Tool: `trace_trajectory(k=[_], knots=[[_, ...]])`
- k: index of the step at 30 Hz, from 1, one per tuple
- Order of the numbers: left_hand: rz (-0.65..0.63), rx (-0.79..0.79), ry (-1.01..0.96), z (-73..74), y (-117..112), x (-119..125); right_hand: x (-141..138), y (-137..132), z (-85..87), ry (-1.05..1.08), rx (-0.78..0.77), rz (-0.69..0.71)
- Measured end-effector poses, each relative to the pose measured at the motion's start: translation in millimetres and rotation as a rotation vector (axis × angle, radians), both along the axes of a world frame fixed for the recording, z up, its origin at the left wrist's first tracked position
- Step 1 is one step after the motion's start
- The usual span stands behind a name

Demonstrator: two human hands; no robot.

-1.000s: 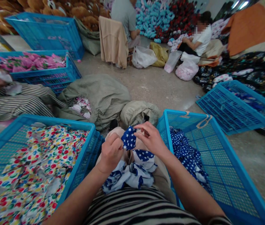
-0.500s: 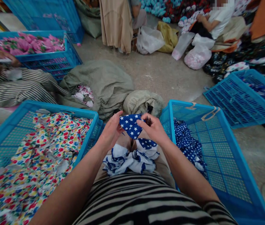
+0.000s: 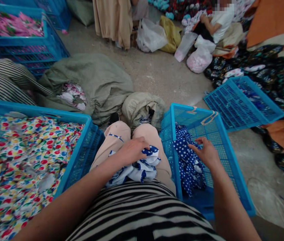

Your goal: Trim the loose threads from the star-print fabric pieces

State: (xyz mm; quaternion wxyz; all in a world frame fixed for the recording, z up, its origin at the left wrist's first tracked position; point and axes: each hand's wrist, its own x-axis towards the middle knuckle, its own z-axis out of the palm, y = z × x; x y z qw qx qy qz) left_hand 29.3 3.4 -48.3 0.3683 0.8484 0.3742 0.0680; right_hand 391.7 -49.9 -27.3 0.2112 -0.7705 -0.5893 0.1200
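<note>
Apart now, both hands have dropped away from each other. At left, a ribbed blue plastic crate (image 3: pixel 36 109) holds crumpled, glossy dotted cotton (image 3: pixel 28 157). The left hand (image 3: pixel 132 151) lies open and flat on a soft white-and-blue star-print bundle (image 3: pixel 138 169) on the lap, gripping nothing. At right, the right hand (image 3: pixel 205 153) is open, fingers loosely curved, at the edge of rumpled navy star-print cloth (image 3: pixel 187 160), which lies heaped in a second mesh-walled crate (image 3: pixel 232 160), the fingertips almost on it.
</note>
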Motion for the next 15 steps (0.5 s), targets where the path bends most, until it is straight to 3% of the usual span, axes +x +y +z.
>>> trace_trajectory(k=[2,4,9,12,15], knots=[[-0.028,0.035,0.008,-1.5,0,3,-9,-11,3.8,-0.007,-0.006,0.069],[-0.013,0.047,-0.108,-1.0,2,4,-45,-11,8.4,0.184,-0.047,0.23],[0.083,-0.063,-0.417,17.8,4,-4,-141,26,15.8,0.568,-0.188,0.639],[0.194,-0.29,-0.558,30.3,2,-15,-163,46,18.0,0.747,-0.259,0.704],[0.302,-0.523,-0.665,32.5,-2,-28,-168,52,20.7,0.893,-0.232,0.658]])
